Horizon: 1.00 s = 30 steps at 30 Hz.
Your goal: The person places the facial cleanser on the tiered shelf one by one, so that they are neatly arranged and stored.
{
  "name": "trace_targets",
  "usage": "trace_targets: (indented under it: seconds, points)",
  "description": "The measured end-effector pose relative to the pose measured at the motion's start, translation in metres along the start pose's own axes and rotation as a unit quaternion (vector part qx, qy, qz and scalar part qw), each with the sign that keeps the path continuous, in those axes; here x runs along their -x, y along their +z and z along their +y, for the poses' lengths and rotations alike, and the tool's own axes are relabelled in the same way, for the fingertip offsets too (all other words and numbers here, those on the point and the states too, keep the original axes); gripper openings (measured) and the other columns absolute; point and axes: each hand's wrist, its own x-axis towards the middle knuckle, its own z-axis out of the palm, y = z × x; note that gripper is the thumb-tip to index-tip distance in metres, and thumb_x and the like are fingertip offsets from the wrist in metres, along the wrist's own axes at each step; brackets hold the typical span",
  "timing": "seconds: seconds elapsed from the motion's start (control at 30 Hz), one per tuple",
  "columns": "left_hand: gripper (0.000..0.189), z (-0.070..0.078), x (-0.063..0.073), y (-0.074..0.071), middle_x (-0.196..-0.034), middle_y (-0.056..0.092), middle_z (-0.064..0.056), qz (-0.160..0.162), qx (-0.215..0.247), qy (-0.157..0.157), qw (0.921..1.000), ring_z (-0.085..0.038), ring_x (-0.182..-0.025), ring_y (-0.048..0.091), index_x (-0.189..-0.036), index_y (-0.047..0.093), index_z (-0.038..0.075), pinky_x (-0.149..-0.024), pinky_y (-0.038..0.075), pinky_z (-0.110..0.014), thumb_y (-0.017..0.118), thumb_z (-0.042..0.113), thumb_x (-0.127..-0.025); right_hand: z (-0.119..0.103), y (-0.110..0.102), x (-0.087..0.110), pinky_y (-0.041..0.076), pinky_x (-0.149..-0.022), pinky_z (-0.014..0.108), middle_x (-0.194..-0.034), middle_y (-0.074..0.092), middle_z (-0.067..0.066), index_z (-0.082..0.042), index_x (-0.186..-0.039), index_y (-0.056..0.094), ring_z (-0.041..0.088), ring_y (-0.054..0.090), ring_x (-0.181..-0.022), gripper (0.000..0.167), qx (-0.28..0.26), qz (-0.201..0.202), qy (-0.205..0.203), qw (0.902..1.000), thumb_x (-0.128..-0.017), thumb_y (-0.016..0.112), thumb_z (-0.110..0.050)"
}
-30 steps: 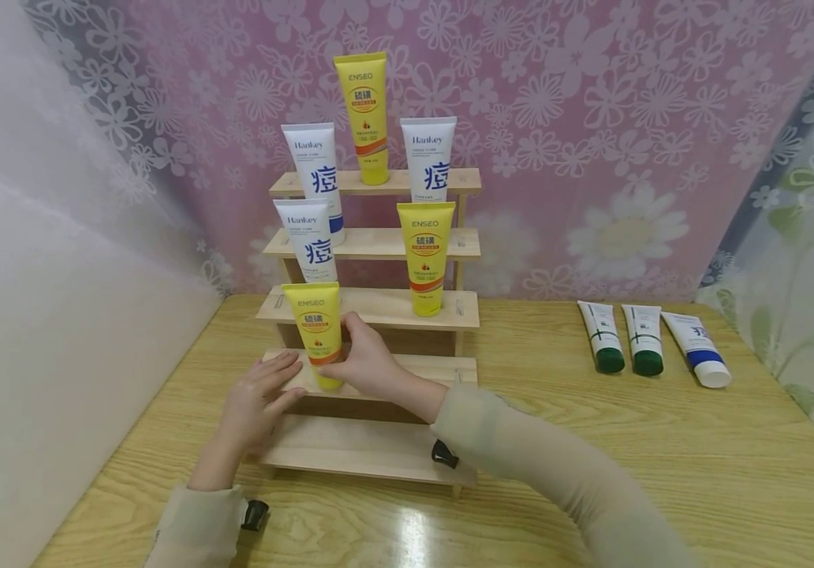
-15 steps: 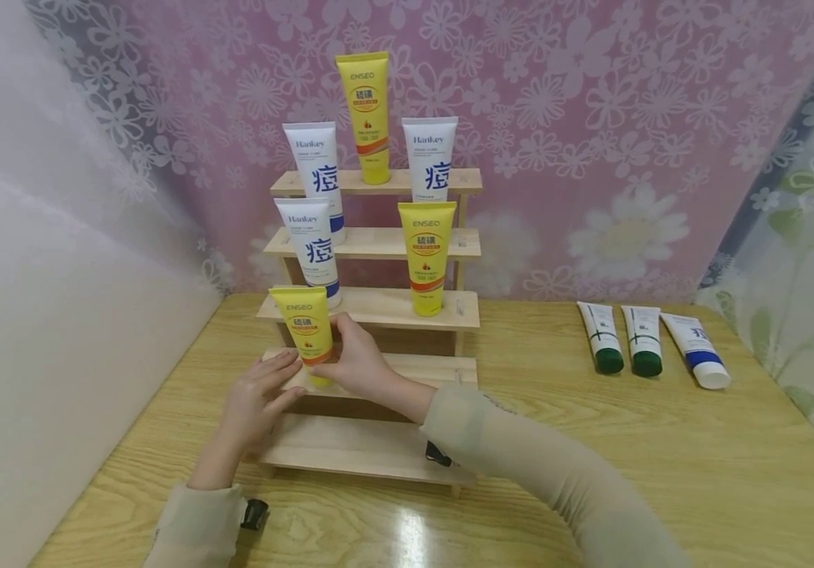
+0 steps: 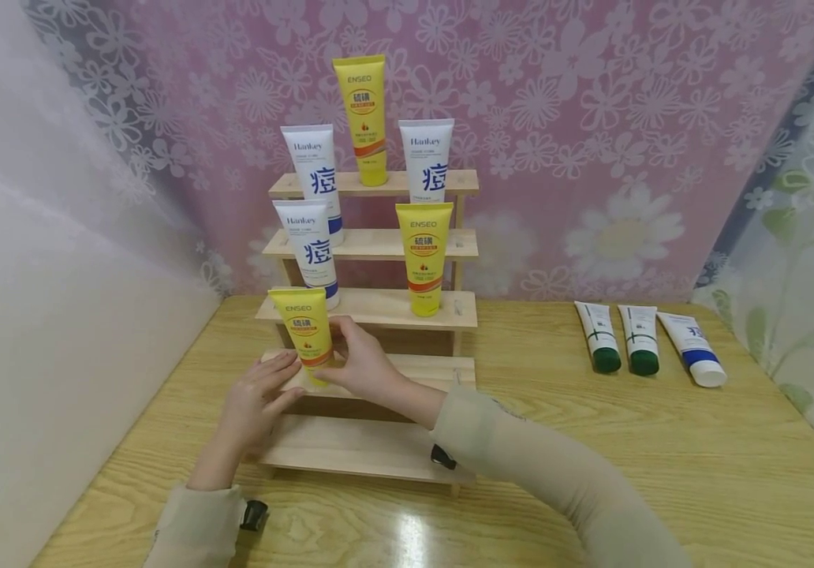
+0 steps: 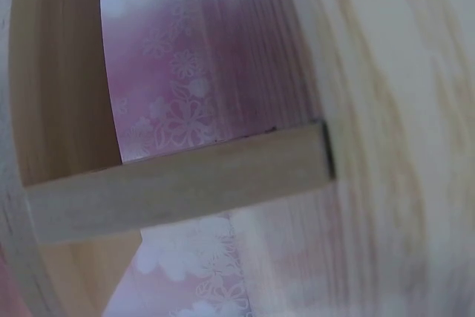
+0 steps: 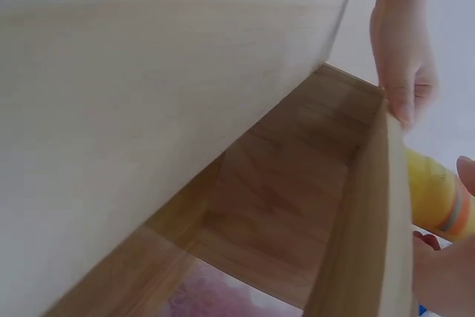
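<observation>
My right hand [image 3: 367,367] pinches a small yellow ENSEO tube [image 3: 305,327] low on its body, thumb in front and fingers behind. The tube stands cap down at the left end of the second-lowest tier of a wooden step stand [image 3: 421,371]. Just left of it, my left hand [image 3: 254,402] rests with extended fingers on that tier's left end, thumb near the front edge. In the right wrist view the left hand [image 5: 404,50] is at the board's end, with part of the yellow tube [image 5: 434,191] beyond. Only the stand's boards [image 4: 185,183] show in the left wrist view.
Higher tiers hold white Hankey tubes [image 3: 311,244] on the left, another white tube [image 3: 427,162] on the right, a yellow tube [image 3: 424,260] below it and a yellow tube [image 3: 364,118] on top. Two green-capped tubes [image 3: 638,339] and a blue-banded tube [image 3: 692,347] lie at right.
My right hand has shifted the yellow tube a little left along its tier, toward my left hand. Over the last half second it has barely moved. The left hand stays in place.
</observation>
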Motion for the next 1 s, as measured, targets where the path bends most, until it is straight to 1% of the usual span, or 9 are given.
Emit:
trace_targets:
  seconds: [0.17,0.4,0.57,0.83,0.93,1.0]
  points:
    - [0.041,-0.001,-0.001,0.001,-0.121,0.054,-0.009,0.003,0.006,0.003,1.0,-0.025,-0.112,0.048,-0.109,0.062,0.002,-0.1,0.026,-0.048,0.071,0.023,-0.074,-0.003,-0.011,0.013,0.035,-0.096,0.024,-0.119,0.05,0.005,-0.007,-0.126,0.036,0.014,0.049,-0.109,0.064,0.008,-0.007,-0.016,0.9998,-0.073,0.073,-0.008]
    - [0.042,-0.001,-0.002,0.001,-0.121,0.053,-0.01,0.004,0.011,0.001,0.9999,-0.026,-0.113,0.048,-0.11,0.062,0.002,-0.101,0.025,-0.047,0.07,0.023,-0.075,-0.004,-0.029,0.027,0.035,-0.096,0.024,-0.12,0.05,0.008,-0.004,-0.126,0.038,0.016,0.046,-0.112,0.062,0.027,-0.003,0.01,0.9996,-0.074,0.072,-0.011]
    - [0.042,0.0,-0.002,0.0,-0.121,0.053,-0.01,0.003,0.009,-0.002,0.9999,-0.026,-0.113,0.048,-0.111,0.061,0.002,-0.102,0.024,-0.045,0.07,0.024,-0.075,0.0,-0.042,0.038,0.036,-0.096,0.029,-0.121,0.05,0.01,-0.003,-0.125,0.04,0.017,0.046,-0.113,0.059,0.049,-0.01,0.005,0.9987,-0.075,0.071,-0.01]
    - [0.042,0.001,0.001,0.001,-0.121,0.054,-0.011,0.001,0.012,-0.003,0.9999,-0.027,-0.112,0.048,-0.11,0.062,0.002,-0.101,0.025,-0.047,0.071,0.021,-0.074,0.005,-0.064,0.064,0.038,-0.094,0.031,-0.115,0.054,0.009,0.0,-0.117,0.046,0.02,0.048,-0.11,0.05,0.064,0.005,-0.009,0.9979,-0.075,0.071,-0.007]
    - [0.042,0.0,0.002,0.001,-0.121,0.053,-0.01,0.004,0.017,-0.006,0.9998,-0.026,-0.113,0.048,-0.11,0.061,0.002,-0.102,0.024,-0.047,0.071,0.02,-0.074,0.006,-0.073,0.071,0.039,-0.094,0.034,-0.114,0.054,0.012,0.002,-0.115,0.047,0.022,0.049,-0.108,0.048,0.068,0.014,-0.012,0.9975,-0.074,0.071,-0.006]
    - [0.042,0.0,0.002,0.001,-0.121,0.053,-0.01,0.004,0.02,-0.007,0.9998,-0.026,-0.113,0.047,-0.11,0.062,0.002,-0.102,0.024,-0.046,0.071,0.02,-0.074,0.008,-0.079,0.075,0.039,-0.094,0.035,-0.114,0.054,0.014,0.004,-0.115,0.048,0.023,0.049,-0.108,0.048,0.064,0.016,-0.007,0.9978,-0.074,0.071,-0.005]
